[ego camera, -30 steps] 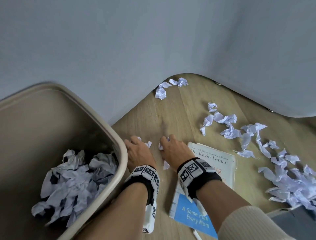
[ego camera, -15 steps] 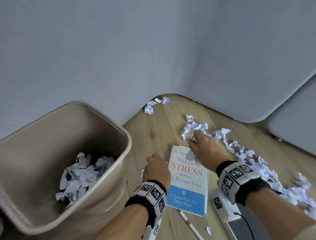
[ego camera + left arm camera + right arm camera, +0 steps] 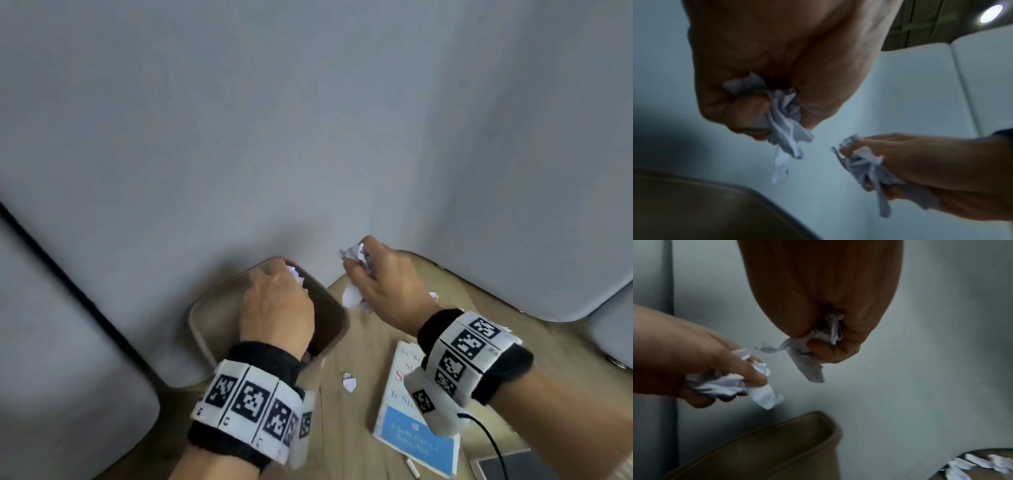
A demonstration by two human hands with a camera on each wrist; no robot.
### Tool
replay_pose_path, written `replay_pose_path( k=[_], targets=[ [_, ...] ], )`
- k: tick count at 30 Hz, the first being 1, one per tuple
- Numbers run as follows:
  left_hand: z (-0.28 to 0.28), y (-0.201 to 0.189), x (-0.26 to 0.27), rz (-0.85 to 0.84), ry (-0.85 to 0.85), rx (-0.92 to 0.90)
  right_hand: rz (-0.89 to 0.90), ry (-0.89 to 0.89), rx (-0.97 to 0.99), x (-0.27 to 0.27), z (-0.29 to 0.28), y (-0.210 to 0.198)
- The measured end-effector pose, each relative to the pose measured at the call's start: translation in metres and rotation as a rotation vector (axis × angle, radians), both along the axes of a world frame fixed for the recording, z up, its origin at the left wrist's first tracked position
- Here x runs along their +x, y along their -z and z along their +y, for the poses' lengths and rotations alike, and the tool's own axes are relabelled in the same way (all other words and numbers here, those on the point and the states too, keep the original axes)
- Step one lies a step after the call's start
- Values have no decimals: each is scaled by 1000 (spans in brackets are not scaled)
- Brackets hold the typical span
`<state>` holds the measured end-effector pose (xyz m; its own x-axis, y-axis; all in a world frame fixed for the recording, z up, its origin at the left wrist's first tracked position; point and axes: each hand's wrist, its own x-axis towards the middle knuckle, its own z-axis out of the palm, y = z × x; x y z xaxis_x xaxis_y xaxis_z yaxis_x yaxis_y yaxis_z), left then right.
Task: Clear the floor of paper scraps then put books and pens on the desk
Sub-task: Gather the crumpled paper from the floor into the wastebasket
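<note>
My left hand (image 3: 277,301) is raised over the tan bin (image 3: 205,329) and grips crumpled white paper scraps (image 3: 785,123). My right hand (image 3: 373,277) hovers just right of the bin's rim, also clenched round a bunch of paper scraps (image 3: 354,255), with strips hanging below the fist (image 3: 807,363). A white and blue book (image 3: 411,428) lies on the wooden floor (image 3: 352,428) under my right wrist. A white pen (image 3: 413,468) lies at the book's near edge. One small scrap (image 3: 348,382) remains on the floor between bin and book.
Grey partition panels (image 3: 308,137) close off the corner behind the bin. More scraps (image 3: 978,465) lie on the floor to the right. A dark flat device (image 3: 503,467) with a cable sits at the lower right.
Both hands rose from the floor with scraps in them. The left hand moved over the bin; the right swung left from the scrap pile toward the bin.
</note>
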<state>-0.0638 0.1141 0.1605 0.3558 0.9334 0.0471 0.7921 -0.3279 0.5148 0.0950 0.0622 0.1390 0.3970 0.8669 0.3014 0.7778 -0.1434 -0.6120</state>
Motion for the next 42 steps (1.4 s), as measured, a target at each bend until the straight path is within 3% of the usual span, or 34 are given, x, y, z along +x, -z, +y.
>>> replay_pose_path(
  k=[2,5,7,12,14,17,19,22,27,29,32,36,39,42],
  targets=[
    [26,10,-18,131,-31,-156,-35,-35,-110,-20,18,6],
    [42,17,-34,166,21,-352,230,-244,-397,-43,34,13],
    [46,20,-40,192,24,-348,369,-367,-467,-51,34,13],
    [36,2,-37,101,-7,-130,519,-218,-230,-36,27,17],
    [16,-5,-22,-35,58,-62,579,-119,-87,-21,21,20],
    [-22,5,10,-226,218,2,502,7,-19,9,0,31],
    [-46,28,33,-248,322,22,414,79,-53,31,-21,45],
    [-71,82,62,-178,411,-7,246,179,-260,59,-59,74],
    [-58,199,84,191,406,-211,98,265,-622,88,-139,128],
    [-44,243,87,262,370,-252,74,288,-721,90,-172,147],
    [-27,302,90,335,402,-86,84,301,-810,86,-215,174],
    [-37,312,88,493,452,-91,101,352,-881,77,-260,196],
    [-32,318,91,380,376,-100,101,415,-890,69,-281,206],
    [-28,319,100,405,412,-111,121,484,-869,66,-301,217]
  ],
)
